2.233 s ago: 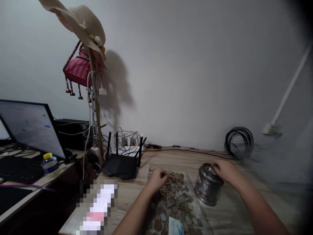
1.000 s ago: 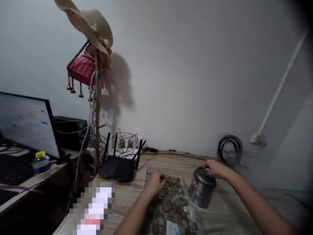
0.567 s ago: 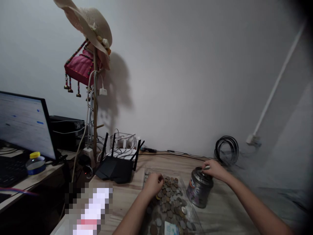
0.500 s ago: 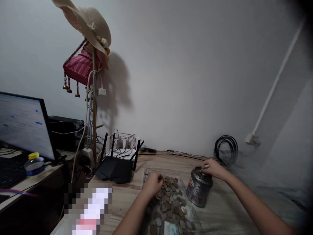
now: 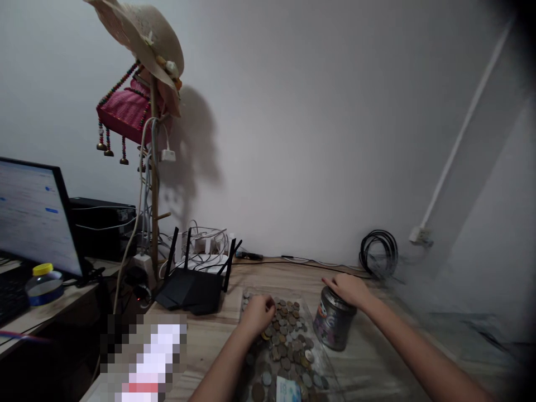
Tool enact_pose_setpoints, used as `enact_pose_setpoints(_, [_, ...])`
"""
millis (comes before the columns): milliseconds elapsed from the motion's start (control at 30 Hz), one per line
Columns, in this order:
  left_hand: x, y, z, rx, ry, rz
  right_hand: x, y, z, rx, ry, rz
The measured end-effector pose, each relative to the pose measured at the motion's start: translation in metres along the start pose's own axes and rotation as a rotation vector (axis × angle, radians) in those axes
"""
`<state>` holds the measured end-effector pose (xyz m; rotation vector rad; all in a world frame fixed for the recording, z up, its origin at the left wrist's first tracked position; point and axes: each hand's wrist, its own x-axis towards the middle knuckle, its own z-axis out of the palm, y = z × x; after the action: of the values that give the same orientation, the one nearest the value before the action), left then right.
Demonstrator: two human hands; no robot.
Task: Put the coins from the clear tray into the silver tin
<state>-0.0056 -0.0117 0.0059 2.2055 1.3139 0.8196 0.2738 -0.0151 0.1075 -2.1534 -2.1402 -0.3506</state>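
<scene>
A metal tin (image 5: 333, 326) with a printed cartoon design stands upright on the wooden table. My right hand (image 5: 347, 289) lies over the tin's top, fingers stretched out to the left; its palm side is hidden. Left of the tin, many loose coins (image 5: 286, 351) are spread on a clear plastic sheet or tray (image 5: 322, 352). At the upper left of these coins is my left hand (image 5: 258, 314), its fingers curled together; whatever they may hold cannot be made out. A pale blue banknote or paper slip (image 5: 288, 389) lies among the coins at the bottom.
A black router (image 5: 190, 289) with raised antennas stands left of the coins, white cables behind it. Coiled black cable (image 5: 378, 252) rests by the wall. Farther left are a stand with a hat (image 5: 157, 42) and pink bag (image 5: 125, 111), a monitor (image 5: 36, 212) and a yellow-capped jar (image 5: 44, 285).
My right hand has moved from gripping a small pale thing at the tin's top to lying flatter across it. My left hand stays curled at the coins. The view has shifted slightly.
</scene>
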Motion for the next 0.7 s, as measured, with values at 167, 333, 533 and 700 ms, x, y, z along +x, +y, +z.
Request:
enact_pose_setpoints(167, [0.000, 0.000, -0.002, 0.002, -0.011, -0.015, -0.019, 0.003, -0.011, 0.094, 0.197, -0.011])
enact_pose_setpoints(333, [-0.002, 0.005, -0.007, 0.072, 0.019, -0.046, -0.048, 0.030, 0.025, 0.115, 0.376, -0.080])
enact_pose_setpoints(533, [-0.007, -0.001, -0.008, 0.260, -0.137, -0.038, -0.056, 0.032, 0.052, 0.044, 0.409, -0.055])
enact_pose_setpoints(700, [-0.007, -0.013, -0.001, 0.256, -0.320, -0.047, -0.049, 0.022, 0.032, 0.064, 0.390, 0.011])
